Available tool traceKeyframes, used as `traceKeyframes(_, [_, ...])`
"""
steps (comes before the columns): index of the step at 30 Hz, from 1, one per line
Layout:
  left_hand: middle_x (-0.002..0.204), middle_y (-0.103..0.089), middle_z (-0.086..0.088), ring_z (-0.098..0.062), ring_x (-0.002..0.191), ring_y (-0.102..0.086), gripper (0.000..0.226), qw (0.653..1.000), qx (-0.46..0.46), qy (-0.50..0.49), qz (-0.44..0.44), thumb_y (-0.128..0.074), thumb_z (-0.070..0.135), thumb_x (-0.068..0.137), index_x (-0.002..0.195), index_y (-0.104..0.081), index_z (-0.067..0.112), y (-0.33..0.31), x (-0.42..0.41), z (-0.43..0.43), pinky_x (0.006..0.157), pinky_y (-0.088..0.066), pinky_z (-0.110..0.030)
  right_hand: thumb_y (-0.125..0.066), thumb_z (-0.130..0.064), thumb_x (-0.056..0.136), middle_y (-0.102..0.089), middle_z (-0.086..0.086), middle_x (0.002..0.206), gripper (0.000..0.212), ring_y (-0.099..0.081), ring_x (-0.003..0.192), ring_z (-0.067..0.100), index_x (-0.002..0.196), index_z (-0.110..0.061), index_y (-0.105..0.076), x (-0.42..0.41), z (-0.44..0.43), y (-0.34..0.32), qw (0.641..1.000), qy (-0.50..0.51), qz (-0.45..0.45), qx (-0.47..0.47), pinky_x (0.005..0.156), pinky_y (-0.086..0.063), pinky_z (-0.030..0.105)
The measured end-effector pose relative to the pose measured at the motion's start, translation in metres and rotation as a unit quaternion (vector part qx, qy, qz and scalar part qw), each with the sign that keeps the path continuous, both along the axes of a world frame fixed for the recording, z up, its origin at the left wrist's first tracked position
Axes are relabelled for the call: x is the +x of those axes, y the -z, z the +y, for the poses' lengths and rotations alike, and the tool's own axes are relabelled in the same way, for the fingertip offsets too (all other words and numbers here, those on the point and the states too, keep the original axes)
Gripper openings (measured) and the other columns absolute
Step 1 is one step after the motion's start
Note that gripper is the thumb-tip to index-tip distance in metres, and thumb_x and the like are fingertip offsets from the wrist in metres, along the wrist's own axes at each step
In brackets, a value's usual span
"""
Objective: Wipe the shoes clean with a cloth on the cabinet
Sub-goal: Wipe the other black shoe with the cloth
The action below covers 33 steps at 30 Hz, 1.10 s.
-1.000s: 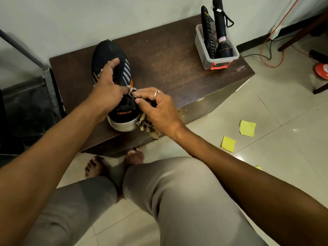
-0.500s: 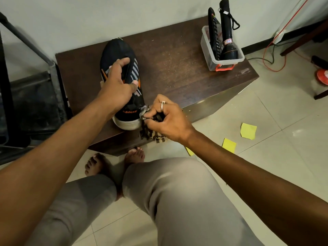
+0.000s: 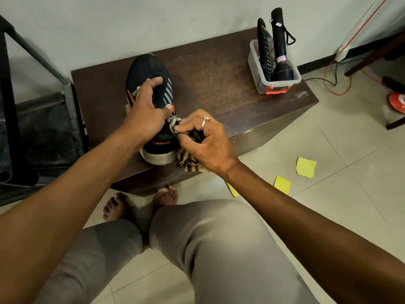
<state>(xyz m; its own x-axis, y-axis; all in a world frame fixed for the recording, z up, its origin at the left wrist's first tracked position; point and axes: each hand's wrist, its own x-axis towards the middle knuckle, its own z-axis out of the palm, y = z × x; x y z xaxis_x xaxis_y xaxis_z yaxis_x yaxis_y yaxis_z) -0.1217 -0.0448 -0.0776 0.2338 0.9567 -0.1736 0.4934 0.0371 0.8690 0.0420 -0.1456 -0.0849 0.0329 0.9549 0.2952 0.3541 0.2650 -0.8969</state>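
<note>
From the head view, a black shoe (image 3: 147, 70) with grey side stripes, orange trim and a white sole stands on the cabinet (image 3: 219, 84). It sits toward the left, with its heel at the front edge and its toe to the wall. The left hand (image 3: 145, 108) grips its upper, fingers seemingly hooked into the opening. The right hand (image 3: 203, 139) pinches a bunched brown-and-cream striped cloth (image 3: 188, 161) against the shoe's right side near the heel. A clear tub (image 3: 254, 69) stands at the back right corner.
</note>
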Motion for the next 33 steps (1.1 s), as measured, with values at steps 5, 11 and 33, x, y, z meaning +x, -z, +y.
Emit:
traceKeyframes(5, [0.16, -0.035, 0.011, -0.015, 0.152, -0.026, 0.064, 1.0, 0.0, -0.004, -0.015, -0.065, 0.041, 0.083, 0.134, -0.033, 0.063, 0.003, -0.001, 0.0, 0.124, -0.018, -0.055, -0.072, -0.003, 0.09, -0.069, 0.001, 0.103, 0.015, -0.066, 0.096, 0.01, 0.103, -0.008, -0.077, 0.005, 0.008, -0.007, 0.991, -0.007, -0.113, -0.074, 0.09, -0.054, 0.025])
traceKeyframes(11, [0.159, -0.036, 0.01, -0.011, 0.143, -0.04, 0.064, 0.989, 0.055, -0.097, -0.099, -0.067, 0.051, 0.09, 0.147, -0.041, 0.036, -0.025, -0.007, -0.023, 0.119, -0.037, -0.044, -0.073, -0.014, 0.093, -0.072, -0.008, 0.115, 0.026, -0.065, 0.108, 0.001, 0.118, -0.02, -0.075, 0.017, 0.003, -0.054, 0.981, 0.008, -0.112, -0.161, 0.099, -0.05, 0.02])
traceKeyframes(33, [0.1, -0.065, 0.008, -0.015, 0.096, -0.061, 0.017, 0.977, 0.128, -0.168, -0.025, -0.072, 0.031, 0.089, 0.093, -0.056, 0.029, -0.101, -0.015, -0.183, 0.081, -0.05, -0.042, -0.059, -0.01, 0.095, -0.075, -0.014, 0.102, 0.028, -0.069, 0.093, -0.001, 0.112, -0.025, -0.076, 0.004, -0.084, -0.167, 0.987, 0.045, -0.052, -0.146, 0.084, -0.055, 0.019])
